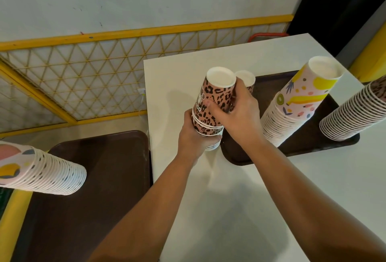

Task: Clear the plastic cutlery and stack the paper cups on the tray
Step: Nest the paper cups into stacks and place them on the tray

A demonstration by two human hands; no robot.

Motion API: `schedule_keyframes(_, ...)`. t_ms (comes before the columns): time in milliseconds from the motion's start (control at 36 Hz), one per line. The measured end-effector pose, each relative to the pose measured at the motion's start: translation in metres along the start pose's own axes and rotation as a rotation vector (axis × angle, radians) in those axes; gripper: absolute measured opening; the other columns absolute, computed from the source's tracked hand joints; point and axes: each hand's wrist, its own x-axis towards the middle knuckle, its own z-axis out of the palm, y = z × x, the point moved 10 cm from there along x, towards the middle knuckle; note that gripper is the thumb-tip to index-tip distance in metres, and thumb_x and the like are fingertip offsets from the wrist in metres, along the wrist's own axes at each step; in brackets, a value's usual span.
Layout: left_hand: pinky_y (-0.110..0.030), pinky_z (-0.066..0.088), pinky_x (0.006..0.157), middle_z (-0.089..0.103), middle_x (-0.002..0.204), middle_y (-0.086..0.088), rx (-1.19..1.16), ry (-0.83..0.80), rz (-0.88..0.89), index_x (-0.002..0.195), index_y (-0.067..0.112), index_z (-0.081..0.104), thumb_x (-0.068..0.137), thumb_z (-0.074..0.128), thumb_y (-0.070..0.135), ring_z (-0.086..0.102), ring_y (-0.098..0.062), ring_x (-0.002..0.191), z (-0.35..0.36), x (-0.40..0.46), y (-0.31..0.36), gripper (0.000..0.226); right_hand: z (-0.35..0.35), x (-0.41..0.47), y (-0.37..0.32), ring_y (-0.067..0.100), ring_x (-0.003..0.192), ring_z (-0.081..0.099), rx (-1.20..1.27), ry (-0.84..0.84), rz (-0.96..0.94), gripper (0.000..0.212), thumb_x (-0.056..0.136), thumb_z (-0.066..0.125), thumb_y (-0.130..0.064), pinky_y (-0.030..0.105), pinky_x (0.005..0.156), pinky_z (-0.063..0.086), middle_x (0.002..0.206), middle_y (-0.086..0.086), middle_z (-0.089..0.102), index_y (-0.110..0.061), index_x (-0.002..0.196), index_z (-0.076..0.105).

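Observation:
A short stack of upside-down leopard-print paper cups (pixel 215 98) stands on the white table just left of the dark brown tray (pixel 302 142). My left hand (pixel 194 134) grips the stack low down from the left. My right hand (pixel 236 113) holds the top cup from the right, thumb across its front. A second leopard-print cup (pixel 246 80) shows behind my right hand; whether the fingers hold it I cannot tell. On the tray stand a tall stack of fruit-print cups (pixel 296 103) and another tall leopard-print stack (pixel 355 111). No cutlery is in view.
A second brown tray (pixel 94 178) lies on a lower surface at the left, with a tall stack of patterned cups (pixel 41 172) at its left. A yellow lattice railing (pixel 83 69) runs behind. The white table (pixel 240 209) ends at its left edge near my left arm.

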Motion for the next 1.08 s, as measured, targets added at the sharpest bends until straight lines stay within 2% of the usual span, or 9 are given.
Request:
schedule_keyframes(83,-0.028,0.051,0.083,0.059,0.099,0.020,0.008,0.002,-0.001,0.115,0.031,0.042,0.056,0.085,0.001,0.058,0.005,0.092,-0.001,0.000,-0.001,0.079,-0.007,0.004,-0.004,0.008,0.113,0.053,0.002,0.021,0.004,0.064,0.077,0.073,-0.035,0.020,0.091,0.045,0.123,0.000,0.059,-0.011,0.129,0.045)
schedule_keyframes(222,-0.030,0.051,0.083,0.058,0.100,0.020,0.030,0.003,-0.018,0.116,0.032,0.041,0.051,0.085,0.010,0.057,0.002,0.095,-0.001,0.000,-0.005,0.080,-0.015,0.011,-0.006,0.003,0.105,0.054,0.039,0.052,0.028,0.060,0.078,0.071,-0.037,0.005,0.082,0.043,0.113,-0.011,0.057,-0.014,0.127,0.046)
schedule_keyframes(333,-0.024,0.048,0.078,0.055,0.099,0.021,0.063,0.009,-0.019,0.114,0.032,0.039,0.057,0.085,0.004,0.055,-0.001,0.092,-0.003,0.001,-0.005,0.078,-0.034,0.019,-0.008,0.006,0.106,0.059,0.175,0.159,0.049,0.057,0.078,0.070,-0.038,0.025,0.087,0.053,0.116,-0.003,0.062,-0.012,0.124,0.048)
schedule_keyframes(444,-0.024,0.046,0.080,0.054,0.099,0.022,0.080,0.014,-0.019,0.115,0.032,0.038,0.057,0.085,0.005,0.054,-0.007,0.097,-0.007,0.002,-0.007,0.080,-0.068,0.029,-0.010,0.007,0.108,0.058,0.274,0.374,0.014,0.060,0.078,0.066,-0.043,0.017,0.085,0.049,0.116,0.001,0.061,-0.008,0.122,0.046)
schedule_keyframes(556,-0.029,0.048,0.085,0.053,0.102,0.020,0.086,0.022,-0.019,0.117,0.032,0.037,0.056,0.086,0.006,0.054,-0.012,0.103,-0.009,0.003,-0.009,0.082,-0.079,0.040,-0.007,0.013,0.115,0.055,0.182,0.456,-0.014,0.068,0.080,0.066,-0.042,0.031,0.095,0.048,0.123,0.007,0.057,-0.002,0.129,0.040)
schedule_keyframes(694,-0.018,0.045,0.077,0.052,0.100,0.023,0.069,0.018,-0.014,0.115,0.033,0.037,0.057,0.085,0.004,0.053,0.000,0.093,-0.008,0.004,-0.007,0.081,-0.062,0.047,0.013,0.011,0.120,0.047,0.079,0.386,0.027,0.064,0.082,0.068,-0.029,0.010,0.095,0.038,0.129,0.005,0.051,-0.005,0.133,0.038)
schedule_keyframes(833,-0.014,0.043,0.073,0.052,0.099,0.025,0.055,0.011,-0.024,0.115,0.034,0.036,0.059,0.085,0.005,0.051,0.006,0.091,-0.008,0.004,-0.005,0.080,-0.043,0.045,0.037,0.014,0.124,0.044,0.010,0.298,0.107,0.067,0.082,0.069,-0.025,0.013,0.095,0.033,0.134,0.004,0.048,-0.011,0.137,0.035)
schedule_keyframes(972,-0.014,0.043,0.072,0.053,0.100,0.023,0.032,0.010,-0.025,0.114,0.035,0.037,0.059,0.084,0.004,0.052,0.006,0.093,-0.008,0.003,-0.003,0.079,-0.043,0.031,0.036,0.013,0.138,0.028,-0.036,0.292,0.092,0.075,0.086,0.064,-0.033,0.003,0.102,0.018,0.150,0.003,0.031,-0.011,0.145,0.023)
schedule_keyframes(1083,-0.018,0.047,0.075,0.056,0.101,0.021,0.017,0.016,-0.009,0.114,0.033,0.039,0.056,0.085,0.004,0.055,0.002,0.094,-0.007,0.002,-0.001,0.080,-0.037,0.007,0.003,0.013,0.132,0.039,0.015,0.280,-0.112,0.063,0.090,0.054,-0.038,0.021,0.107,0.035,0.142,0.006,0.042,-0.005,0.139,0.034)
